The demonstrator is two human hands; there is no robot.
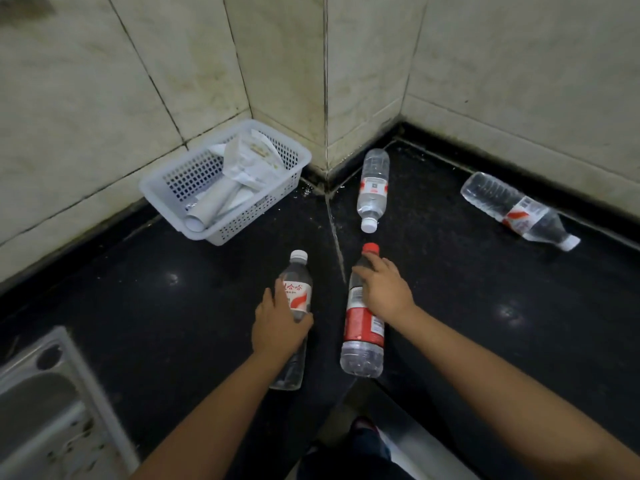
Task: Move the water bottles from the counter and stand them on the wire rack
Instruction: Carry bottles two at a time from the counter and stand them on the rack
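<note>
Several clear water bottles lie on their sides on the black counter (485,306). My left hand (277,323) grips a white-capped bottle (298,271) around its red-and-white label, near the counter's front edge. Just to its right, my right hand (384,289) curls over the shoulder of a red-capped bottle (363,327) with a red label. A third bottle (373,185) lies beyond them against the wall corner, cap toward me. The last bottle (519,209) lies at the far right along the wall. No wire rack is in view.
A white plastic basket (149,188) holding papers and a cardboard tube sits at the back left against the tiled wall. A steel sink (41,393) fills the lower left corner. The counter's front edge is cut inward just below the two held bottles.
</note>
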